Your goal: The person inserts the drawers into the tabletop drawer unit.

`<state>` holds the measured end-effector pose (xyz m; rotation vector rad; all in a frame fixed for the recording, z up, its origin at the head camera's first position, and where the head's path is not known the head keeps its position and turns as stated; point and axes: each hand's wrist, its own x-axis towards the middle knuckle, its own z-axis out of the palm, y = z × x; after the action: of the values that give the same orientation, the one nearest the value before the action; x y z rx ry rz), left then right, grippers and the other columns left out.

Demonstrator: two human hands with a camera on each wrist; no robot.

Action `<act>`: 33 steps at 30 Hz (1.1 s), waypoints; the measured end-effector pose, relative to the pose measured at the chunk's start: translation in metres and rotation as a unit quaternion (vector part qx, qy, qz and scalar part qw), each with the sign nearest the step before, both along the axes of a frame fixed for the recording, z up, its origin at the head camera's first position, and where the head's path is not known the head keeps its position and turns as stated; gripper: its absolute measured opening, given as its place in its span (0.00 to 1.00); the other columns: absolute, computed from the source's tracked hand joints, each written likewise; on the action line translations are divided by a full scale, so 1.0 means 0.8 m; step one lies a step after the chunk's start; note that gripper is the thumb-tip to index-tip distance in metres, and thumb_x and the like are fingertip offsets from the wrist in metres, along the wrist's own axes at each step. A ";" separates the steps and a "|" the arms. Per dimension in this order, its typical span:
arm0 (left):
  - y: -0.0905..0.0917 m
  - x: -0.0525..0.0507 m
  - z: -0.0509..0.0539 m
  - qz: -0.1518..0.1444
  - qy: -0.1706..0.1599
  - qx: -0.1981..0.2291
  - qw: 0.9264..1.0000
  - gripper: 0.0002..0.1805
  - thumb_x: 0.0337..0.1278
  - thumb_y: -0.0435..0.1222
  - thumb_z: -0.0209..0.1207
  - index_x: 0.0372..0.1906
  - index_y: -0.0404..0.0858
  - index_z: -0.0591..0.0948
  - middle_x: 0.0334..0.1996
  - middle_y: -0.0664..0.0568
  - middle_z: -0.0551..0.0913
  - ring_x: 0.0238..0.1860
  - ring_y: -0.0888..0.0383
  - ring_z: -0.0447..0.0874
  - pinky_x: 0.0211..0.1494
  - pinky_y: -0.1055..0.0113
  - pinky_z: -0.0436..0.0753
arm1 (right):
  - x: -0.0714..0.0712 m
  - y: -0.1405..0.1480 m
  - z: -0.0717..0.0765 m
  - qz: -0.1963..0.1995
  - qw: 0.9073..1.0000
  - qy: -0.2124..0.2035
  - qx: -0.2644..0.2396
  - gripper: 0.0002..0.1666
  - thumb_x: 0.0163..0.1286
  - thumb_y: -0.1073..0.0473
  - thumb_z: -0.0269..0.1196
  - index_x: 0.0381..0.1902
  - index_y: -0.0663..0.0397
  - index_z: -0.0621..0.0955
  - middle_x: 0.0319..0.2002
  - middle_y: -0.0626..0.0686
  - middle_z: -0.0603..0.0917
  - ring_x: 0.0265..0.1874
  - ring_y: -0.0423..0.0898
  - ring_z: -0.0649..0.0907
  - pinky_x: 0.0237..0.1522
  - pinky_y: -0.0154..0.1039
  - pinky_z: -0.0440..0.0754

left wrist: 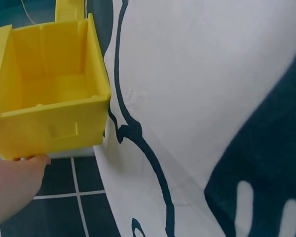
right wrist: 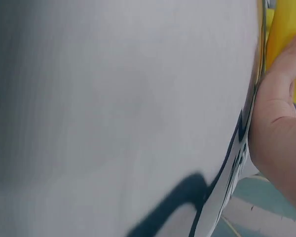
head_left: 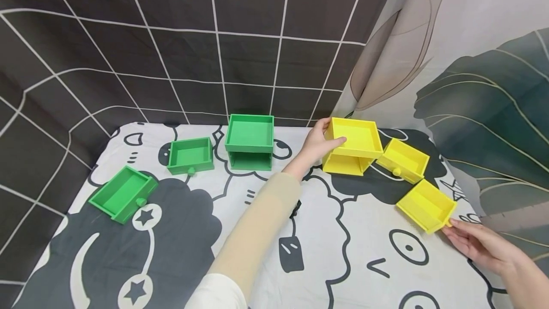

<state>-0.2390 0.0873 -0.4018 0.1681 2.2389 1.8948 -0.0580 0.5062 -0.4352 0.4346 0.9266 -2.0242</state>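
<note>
The left hand (head_left: 318, 145) grips the left side of the yellow cabinet frame (head_left: 362, 135), thumb on its top edge; the lower opening faces front. In the left wrist view the left hand (left wrist: 15, 185) is at the edge of the yellow frame (left wrist: 54, 129). At the right, the right hand (head_left: 484, 244) pinches the knob of a yellow drawer (head_left: 429, 204). The right wrist view shows the right hand (right wrist: 281, 108) against a yellow surface (right wrist: 286, 29). A second yellow drawer (head_left: 404, 159) lies between that drawer and the frame.
A green cabinet frame (head_left: 250, 133) stands left of the yellow one. Two green drawers, one beside it (head_left: 190, 155) and one farther left (head_left: 123, 193), lie on the patterned cloth (head_left: 257, 280). Dark gridded fabric (head_left: 253, 56) hangs behind; leaf-patterned fabric (head_left: 493, 108) hangs at the right.
</note>
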 end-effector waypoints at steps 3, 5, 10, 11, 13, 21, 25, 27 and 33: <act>0.001 0.000 0.000 0.002 -0.003 0.007 1.000 0.42 0.66 0.35 0.71 0.80 0.40 0.65 0.77 0.47 0.72 0.79 0.50 0.70 0.84 0.56 0.72 | -0.001 -0.007 0.000 -0.006 0.999 -0.002 -0.037 0.25 0.90 0.58 0.46 0.51 0.56 0.90 0.52 0.55 0.93 0.54 0.44 0.92 0.65 0.34 0.86; 0.002 0.000 0.000 0.004 -0.006 0.012 1.000 0.42 0.66 0.35 0.71 0.80 0.40 0.65 0.77 0.47 0.72 0.80 0.50 0.69 0.84 0.57 0.72 | -0.001 -0.012 0.000 -0.016 0.999 -0.003 -0.050 0.26 0.90 0.58 0.45 0.52 0.57 0.90 0.52 0.55 0.93 0.54 0.44 0.92 0.65 0.34 0.86; 0.003 0.001 -0.001 0.011 -0.011 0.023 1.000 0.41 0.66 0.34 0.70 0.80 0.41 0.65 0.77 0.48 0.72 0.80 0.50 0.69 0.84 0.58 0.73 | -0.002 -0.028 0.002 -0.036 0.996 -0.012 -0.078 0.27 0.90 0.57 0.44 0.52 0.58 0.90 0.52 0.56 0.93 0.54 0.45 0.91 0.65 0.33 0.87; 0.003 0.001 -0.001 0.012 -0.012 0.026 1.000 0.41 0.66 0.33 0.70 0.80 0.41 0.65 0.77 0.48 0.72 0.80 0.50 0.70 0.83 0.58 0.73 | -0.002 -0.031 0.003 -0.038 0.996 -0.014 -0.081 0.27 0.90 0.57 0.44 0.52 0.58 0.90 0.52 0.56 0.93 0.54 0.44 0.91 0.65 0.33 0.87; 0.003 0.002 -0.001 0.015 -0.014 0.029 0.999 0.40 0.67 0.33 0.70 0.80 0.41 0.66 0.77 0.48 0.72 0.79 0.50 0.70 0.84 0.58 0.73 | -0.003 -0.038 0.003 -0.041 0.996 -0.011 -0.081 0.27 0.90 0.56 0.44 0.52 0.58 0.90 0.52 0.55 0.93 0.53 0.44 0.92 0.64 0.32 0.87; 0.004 0.004 -0.001 0.020 -0.018 0.036 0.999 0.40 0.67 0.33 0.69 0.80 0.41 0.65 0.77 0.47 0.72 0.79 0.49 0.70 0.83 0.56 0.73 | -0.001 -0.066 0.003 -0.047 0.996 0.020 -0.072 0.26 0.90 0.58 0.44 0.51 0.55 0.90 0.50 0.54 0.93 0.51 0.42 0.92 0.61 0.31 0.88; 0.004 0.004 -0.001 0.023 -0.018 0.038 0.999 0.40 0.67 0.33 0.70 0.80 0.41 0.66 0.77 0.48 0.72 0.79 0.50 0.71 0.83 0.56 0.74 | -0.001 -0.082 0.006 -0.059 0.996 0.022 -0.063 0.26 0.90 0.58 0.44 0.51 0.53 0.90 0.50 0.53 0.93 0.50 0.42 0.92 0.60 0.31 0.89; 0.004 0.004 -0.001 0.023 -0.017 0.039 0.999 0.40 0.67 0.33 0.69 0.80 0.41 0.66 0.77 0.48 0.72 0.79 0.50 0.71 0.83 0.55 0.73 | -0.002 -0.091 0.007 -0.068 0.996 0.024 -0.058 0.25 0.90 0.58 0.44 0.50 0.52 0.90 0.49 0.52 0.94 0.50 0.42 0.92 0.60 0.31 0.89; 0.005 0.005 -0.001 0.024 -0.019 0.038 0.999 0.39 0.68 0.33 0.69 0.80 0.41 0.66 0.77 0.48 0.72 0.79 0.50 0.70 0.83 0.56 0.73 | -0.004 -0.116 0.008 -0.076 0.995 0.045 -0.047 0.24 0.89 0.60 0.46 0.49 0.53 0.90 0.47 0.52 0.94 0.48 0.40 0.92 0.57 0.29 0.90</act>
<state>-0.2347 0.0910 -0.4029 0.0909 2.1665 1.9918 -0.0611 0.4133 -0.4288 0.3749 0.8709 -2.2309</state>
